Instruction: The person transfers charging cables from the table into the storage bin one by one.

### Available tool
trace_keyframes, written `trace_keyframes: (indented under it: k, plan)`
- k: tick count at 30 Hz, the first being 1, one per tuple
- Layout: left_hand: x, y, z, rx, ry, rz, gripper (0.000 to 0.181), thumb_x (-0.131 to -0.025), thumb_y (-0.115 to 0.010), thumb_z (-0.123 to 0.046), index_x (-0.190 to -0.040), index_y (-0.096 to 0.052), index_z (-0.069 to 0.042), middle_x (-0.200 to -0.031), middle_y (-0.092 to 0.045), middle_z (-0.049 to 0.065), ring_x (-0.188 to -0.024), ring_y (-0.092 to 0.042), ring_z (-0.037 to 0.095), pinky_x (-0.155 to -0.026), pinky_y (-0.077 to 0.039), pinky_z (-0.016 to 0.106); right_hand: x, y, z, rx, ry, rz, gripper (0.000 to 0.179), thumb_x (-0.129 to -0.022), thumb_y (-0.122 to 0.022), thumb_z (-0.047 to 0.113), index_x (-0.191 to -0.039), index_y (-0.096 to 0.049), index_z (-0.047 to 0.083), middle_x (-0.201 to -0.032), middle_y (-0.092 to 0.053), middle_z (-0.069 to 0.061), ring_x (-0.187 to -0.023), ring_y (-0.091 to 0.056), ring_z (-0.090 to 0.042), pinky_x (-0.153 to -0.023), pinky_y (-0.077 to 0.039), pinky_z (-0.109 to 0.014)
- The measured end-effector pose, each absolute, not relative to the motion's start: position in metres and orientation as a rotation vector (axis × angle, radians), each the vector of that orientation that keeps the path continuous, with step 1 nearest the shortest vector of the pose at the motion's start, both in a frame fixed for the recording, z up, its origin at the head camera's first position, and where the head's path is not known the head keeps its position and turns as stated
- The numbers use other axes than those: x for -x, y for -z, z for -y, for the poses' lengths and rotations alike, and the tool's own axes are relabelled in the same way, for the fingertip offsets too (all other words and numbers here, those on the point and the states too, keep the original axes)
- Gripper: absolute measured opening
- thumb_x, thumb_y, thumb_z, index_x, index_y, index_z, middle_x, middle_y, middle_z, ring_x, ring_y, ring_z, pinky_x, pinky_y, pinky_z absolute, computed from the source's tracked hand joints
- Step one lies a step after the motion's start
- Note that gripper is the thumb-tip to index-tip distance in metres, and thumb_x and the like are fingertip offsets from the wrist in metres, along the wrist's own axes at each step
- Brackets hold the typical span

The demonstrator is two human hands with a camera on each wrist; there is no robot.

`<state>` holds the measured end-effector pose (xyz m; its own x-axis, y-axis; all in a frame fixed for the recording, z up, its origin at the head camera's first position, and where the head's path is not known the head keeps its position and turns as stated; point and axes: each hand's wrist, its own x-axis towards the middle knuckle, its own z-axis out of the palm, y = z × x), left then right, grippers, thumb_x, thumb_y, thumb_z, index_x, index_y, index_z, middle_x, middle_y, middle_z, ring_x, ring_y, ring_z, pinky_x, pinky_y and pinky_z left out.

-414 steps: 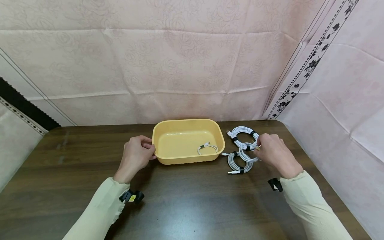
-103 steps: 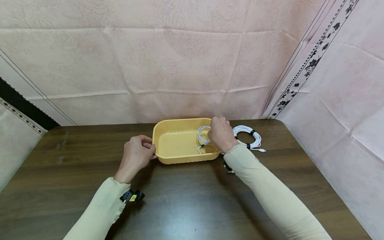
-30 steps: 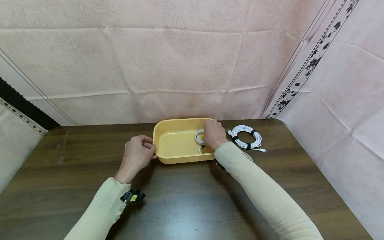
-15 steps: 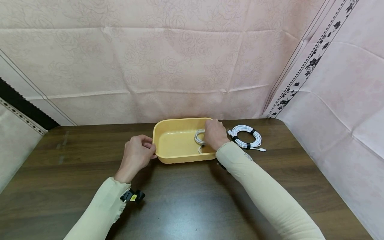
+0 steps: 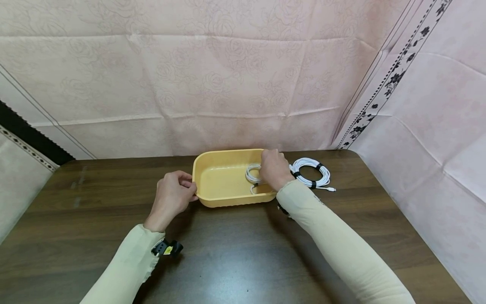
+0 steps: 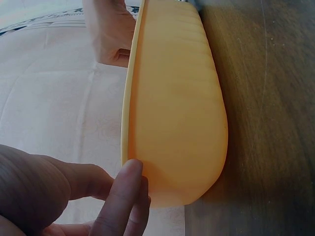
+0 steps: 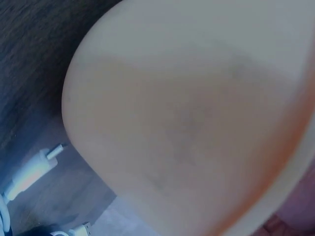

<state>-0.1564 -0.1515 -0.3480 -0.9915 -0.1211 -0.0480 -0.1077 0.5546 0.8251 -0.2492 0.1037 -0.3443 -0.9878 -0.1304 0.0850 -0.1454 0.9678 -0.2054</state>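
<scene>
My left hand (image 5: 174, 196) pinches the left end of a yellow plastic tub (image 5: 224, 202). In the left wrist view, its fingertips (image 6: 129, 172) sit at the rim near a corner. My right hand (image 5: 275, 169) reaches over the tub's right end, knuckles up, its fingers hidden below. Just left of it, inside the tub, shows part of a coiled white cable (image 5: 252, 174); I cannot tell if the fingers still hold it. A smaller cable (image 5: 253, 188) lies in front of that coil, partly covered. The right wrist view is mostly filled by the tub's outer wall (image 7: 172, 123).
A thicker white cable coil (image 5: 322, 181) with black ties lies on the dark wooden table (image 5: 235, 253), right of the tub. Another coil is almost hidden by the right sleeve (image 5: 334, 236). A white plug (image 7: 34, 172) lies beside the tub. Patterned cloth (image 5: 228, 84) hangs behind.
Several seconds ago the right hand was at the coils on the table; later it held a coil over the tub, then lowered it inside. Just now the hand shifted slightly right, the coil staying put.
</scene>
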Motion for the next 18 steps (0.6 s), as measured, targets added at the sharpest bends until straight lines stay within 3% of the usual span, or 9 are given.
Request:
trace_keyframes:
  k: [18]
  plan:
    - [0.1565, 0.348, 0.1523, -0.197, 1.469, 2.753, 0.031, -0.094, -0.06, -0.009, -0.121, -0.065, 0.007, -0.097, -0.073, 0.019, -0.065, -0.072, 0.009, -0.058, -0.06, 0.022, 0.2408, 0.3341, -0.112, -0.215, -0.384, 3.052, 0.017, -0.084, -0.07, 0.006, -0.07, -0.061, 0.007, -0.073, -0.062, -0.008, -0.067, -0.06, -0.025, -0.055, -0.054, -0.037]
